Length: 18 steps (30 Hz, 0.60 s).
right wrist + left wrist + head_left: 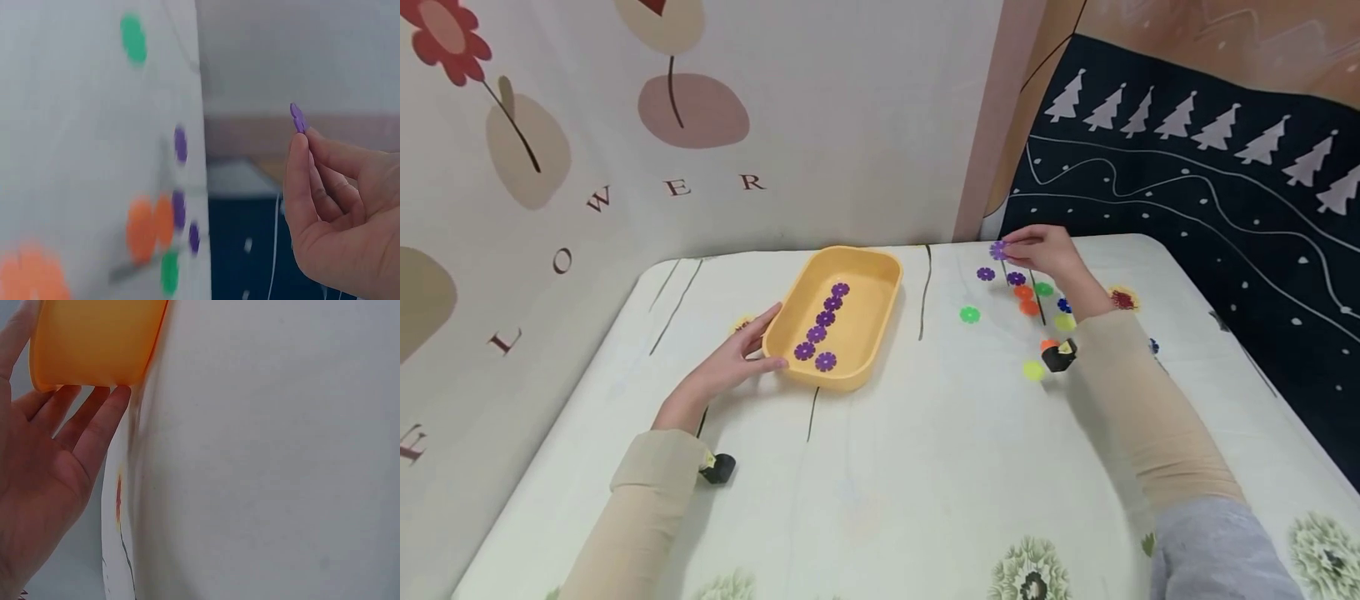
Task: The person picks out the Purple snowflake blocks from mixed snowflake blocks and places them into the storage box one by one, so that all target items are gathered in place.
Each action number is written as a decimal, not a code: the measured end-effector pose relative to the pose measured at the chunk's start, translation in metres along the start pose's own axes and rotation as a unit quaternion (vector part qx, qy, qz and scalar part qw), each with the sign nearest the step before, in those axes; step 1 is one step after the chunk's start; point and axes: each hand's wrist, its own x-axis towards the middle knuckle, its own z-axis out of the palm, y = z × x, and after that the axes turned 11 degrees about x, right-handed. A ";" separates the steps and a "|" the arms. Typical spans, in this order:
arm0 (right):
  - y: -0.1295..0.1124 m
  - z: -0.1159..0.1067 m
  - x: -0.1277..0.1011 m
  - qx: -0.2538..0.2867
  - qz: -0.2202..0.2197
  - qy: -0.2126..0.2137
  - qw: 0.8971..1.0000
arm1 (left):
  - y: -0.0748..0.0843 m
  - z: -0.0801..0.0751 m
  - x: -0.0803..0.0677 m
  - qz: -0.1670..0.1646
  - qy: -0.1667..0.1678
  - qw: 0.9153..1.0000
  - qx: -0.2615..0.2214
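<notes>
My right hand pinches a purple flower-shaped disc between thumb and fingertips, raised above the back right of the table. Below and around it lie loose discs: purple, orange, green, yellow and dark blue. On the left, my left hand holds a yellow tray at its near left corner, thumb by the rim and fingers against the outer wall. Inside the tray, several purple discs form a slanting row, with another purple disc beside its near end.
A white patterned cloth covers the table. At the back stands a pale curtain with printed letters; a dark cloth with trees hangs at the right. Black wrist cameras sit on both cuffs.
</notes>
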 end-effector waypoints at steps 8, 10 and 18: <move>-0.024 0.063 -0.004 0.003 -0.028 -0.075 0.997 | 0.000 0.001 -0.001 -0.003 0.002 1.000 0.000; -0.028 0.079 -0.006 0.010 -0.034 -0.097 0.995 | -0.001 0.001 -0.001 -0.004 0.003 1.000 -0.001; -0.043 0.143 -0.024 0.011 -0.058 -0.178 0.982 | -0.001 0.002 0.000 -0.007 0.004 1.000 -0.011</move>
